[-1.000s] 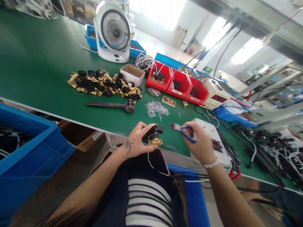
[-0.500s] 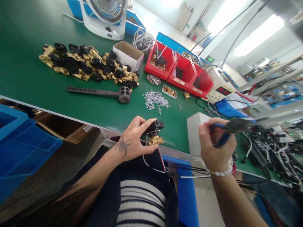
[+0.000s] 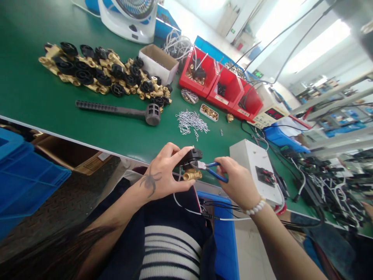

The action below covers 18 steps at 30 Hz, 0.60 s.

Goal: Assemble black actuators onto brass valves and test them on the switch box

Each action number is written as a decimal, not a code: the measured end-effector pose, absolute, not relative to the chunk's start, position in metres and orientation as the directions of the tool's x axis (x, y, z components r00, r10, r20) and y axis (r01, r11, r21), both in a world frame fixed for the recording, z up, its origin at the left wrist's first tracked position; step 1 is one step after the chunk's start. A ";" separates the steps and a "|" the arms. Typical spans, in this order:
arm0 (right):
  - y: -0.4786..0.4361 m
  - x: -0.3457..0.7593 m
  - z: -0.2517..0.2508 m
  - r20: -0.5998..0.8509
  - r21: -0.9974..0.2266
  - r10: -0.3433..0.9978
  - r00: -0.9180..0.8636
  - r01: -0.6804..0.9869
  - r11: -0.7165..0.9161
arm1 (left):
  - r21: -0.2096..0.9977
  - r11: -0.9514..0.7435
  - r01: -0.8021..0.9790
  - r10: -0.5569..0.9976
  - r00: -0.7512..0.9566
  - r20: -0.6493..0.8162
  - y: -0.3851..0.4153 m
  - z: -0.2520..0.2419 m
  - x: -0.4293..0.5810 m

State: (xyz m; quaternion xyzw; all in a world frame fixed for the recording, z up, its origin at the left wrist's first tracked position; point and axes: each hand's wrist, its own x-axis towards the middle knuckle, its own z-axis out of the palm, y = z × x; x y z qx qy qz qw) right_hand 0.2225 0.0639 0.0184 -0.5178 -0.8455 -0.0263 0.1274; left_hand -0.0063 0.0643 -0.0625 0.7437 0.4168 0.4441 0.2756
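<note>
My left hand (image 3: 163,171) grips a brass valve body (image 3: 192,175) topped by a black housing (image 3: 194,154), thumb below and fingers above, over the bench's front edge. A thin white cable runs down from it. My right hand (image 3: 240,182) is closed on blue-handled pliers (image 3: 217,173), whose jaws touch the valve between the black housing and the brass. Behind my hands on the green bench (image 3: 157,144) lies a pile of silver clips (image 3: 190,122), with a small tray of brass pieces (image 3: 209,112) beyond.
A black mallet (image 3: 116,110) lies left, before a heap of brass valves (image 3: 107,74). Red bins (image 3: 223,87), a white carton (image 3: 159,64) and a fan (image 3: 128,23) stand behind. A grey box (image 3: 252,163) is beside my right hand; blue crates (image 3: 29,175) stand lower left.
My right hand has moved left with the pliers, from above the grey box to the valve, bringing the jaws against it. My left hand still holds the valve in about the same place.
</note>
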 end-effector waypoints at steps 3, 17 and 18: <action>0.062 0.222 0.023 0.550 -0.166 0.786 -0.284 0.884 0.436 | 0.776 -0.509 0.373 0.860 0.245 0.447 0.065 -0.063 -0.006; 0.061 0.222 0.021 0.683 -0.140 0.696 -0.224 0.894 0.425 | 0.782 -0.493 0.382 0.870 0.250 0.426 0.065 -0.063 -0.006; 0.061 0.222 0.020 0.583 -0.081 0.744 -0.327 0.888 0.454 | 0.782 -0.492 0.383 0.870 0.252 0.424 0.065 -0.062 -0.006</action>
